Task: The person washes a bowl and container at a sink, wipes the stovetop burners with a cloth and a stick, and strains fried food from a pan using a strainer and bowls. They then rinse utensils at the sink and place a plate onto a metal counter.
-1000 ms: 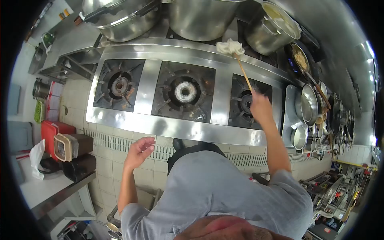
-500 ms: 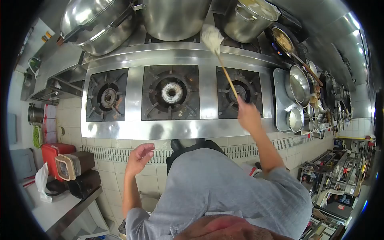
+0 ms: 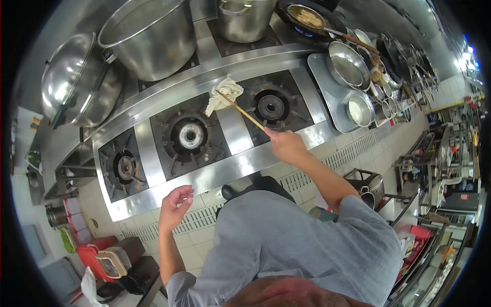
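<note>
My right hand (image 3: 290, 147) is closed round the lower end of a thin wooden stick (image 3: 245, 113). A crumpled off-white cloth (image 3: 225, 94) is at the stick's far end. It lies on the steel strip between the middle burner (image 3: 190, 135) and the right burner (image 3: 270, 105), near the back of the stove (image 3: 236, 135). My left hand (image 3: 175, 205) hangs in front of the stove's front edge, fingers loosely curled and apart, holding nothing.
Large steel pots (image 3: 153, 41) stand along the back, beside a domed lidded pot (image 3: 71, 82). A frying pan with food (image 3: 305, 17) sits over a blue flame at back right. A grey tray (image 3: 327, 97) holds steel pans. A floor drain grate (image 3: 199, 220) runs below the stove.
The cloth on the stick has come from the back ledge by the pots down onto the strip between the burners. The whole view has turned; my left hand stays much the same.
</note>
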The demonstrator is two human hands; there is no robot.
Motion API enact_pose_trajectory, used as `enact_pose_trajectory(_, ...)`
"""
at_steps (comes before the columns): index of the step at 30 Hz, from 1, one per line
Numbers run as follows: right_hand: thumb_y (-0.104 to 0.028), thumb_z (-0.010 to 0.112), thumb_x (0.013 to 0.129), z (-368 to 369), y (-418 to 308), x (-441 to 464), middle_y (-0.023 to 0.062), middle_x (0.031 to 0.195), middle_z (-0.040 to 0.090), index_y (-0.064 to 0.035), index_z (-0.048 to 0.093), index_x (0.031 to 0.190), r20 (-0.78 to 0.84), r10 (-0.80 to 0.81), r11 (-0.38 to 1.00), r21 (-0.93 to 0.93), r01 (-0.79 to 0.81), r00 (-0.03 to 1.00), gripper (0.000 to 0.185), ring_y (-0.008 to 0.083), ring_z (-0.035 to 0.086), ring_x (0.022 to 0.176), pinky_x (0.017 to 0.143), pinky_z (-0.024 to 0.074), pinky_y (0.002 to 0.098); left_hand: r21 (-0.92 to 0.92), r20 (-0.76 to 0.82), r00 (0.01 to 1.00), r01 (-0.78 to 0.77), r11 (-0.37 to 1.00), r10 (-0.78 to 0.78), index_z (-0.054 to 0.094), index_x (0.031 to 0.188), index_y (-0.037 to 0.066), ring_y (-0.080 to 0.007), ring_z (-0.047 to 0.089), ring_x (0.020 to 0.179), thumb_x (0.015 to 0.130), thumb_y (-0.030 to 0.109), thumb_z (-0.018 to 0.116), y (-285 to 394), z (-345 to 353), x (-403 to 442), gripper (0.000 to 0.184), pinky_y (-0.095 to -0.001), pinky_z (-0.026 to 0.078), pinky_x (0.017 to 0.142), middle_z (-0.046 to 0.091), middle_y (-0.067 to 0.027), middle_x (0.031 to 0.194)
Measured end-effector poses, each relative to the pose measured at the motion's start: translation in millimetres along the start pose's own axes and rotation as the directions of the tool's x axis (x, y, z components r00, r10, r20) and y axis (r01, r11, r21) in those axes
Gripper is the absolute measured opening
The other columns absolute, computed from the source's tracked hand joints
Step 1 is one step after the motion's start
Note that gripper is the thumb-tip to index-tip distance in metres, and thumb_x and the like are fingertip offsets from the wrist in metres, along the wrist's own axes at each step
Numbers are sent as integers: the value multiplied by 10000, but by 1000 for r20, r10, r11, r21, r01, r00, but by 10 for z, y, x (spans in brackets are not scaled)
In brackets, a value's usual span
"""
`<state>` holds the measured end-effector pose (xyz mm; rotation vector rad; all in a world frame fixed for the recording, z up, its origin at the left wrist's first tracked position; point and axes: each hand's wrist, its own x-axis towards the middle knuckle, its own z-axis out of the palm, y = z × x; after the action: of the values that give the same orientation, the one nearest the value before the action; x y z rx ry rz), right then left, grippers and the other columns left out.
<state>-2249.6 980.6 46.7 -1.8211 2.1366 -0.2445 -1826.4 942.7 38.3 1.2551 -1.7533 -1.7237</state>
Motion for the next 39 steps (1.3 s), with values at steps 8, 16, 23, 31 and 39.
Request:
enact_pose_trajectory(8,-99,555,883,-163,268,-363,176,970,704,-195,639,1287,-132,57,981,193,-31,990,424,374,681,809,734,553,461,425,-211,955,-102,899,208,650,1155,54,-154,634,781,881,154,696,73,60,589,295,-303,500,691,684,-88,931)
enact_pose_trajectory(16,-109,560,882,-340,153,-607,169,947,705,-151,625,1294,-1,138,979,153,-136,990,420,393,669,810,742,546,481,871,-89,906,-130,474,413,538,1293,126,-380,586,1054,787,333,751,208,786,3027,586,-456,509,871,595,-173,1146)
enact_pose_trajectory(23,-55,557,918,-472,681,-1060,192,774,641,-83,621,1288,-119,192,889,441,-121,974,377,281,611,615,616,489,355,944,-109,979,48,326,170,536,1219,85,-403,602,1067,831,315,668,-103,1113,3953,470,-483,509,897,596,-217,1183)
enact_pose_trajectory(31,-23,564,921,-708,1823,-952,117,667,582,-78,618,1301,-242,267,825,558,-92,933,388,143,530,551,563,445,289,552,-47,935,-268,789,351,599,968,24,-385,642,882,815,309,691,1157,1745,4353,337,-440,496,779,673,-205,937)
enact_pose_trajectory(39,-20,575,903,-1414,2450,-546,212,738,640,-103,634,1286,-316,267,892,438,-110,911,397,302,640,594,591,500,356,632,-164,845,-306,712,509,571,1121,15,-374,621,973,796,329,716,2247,2853,5329,475,-467,482,827,643,-205,995)
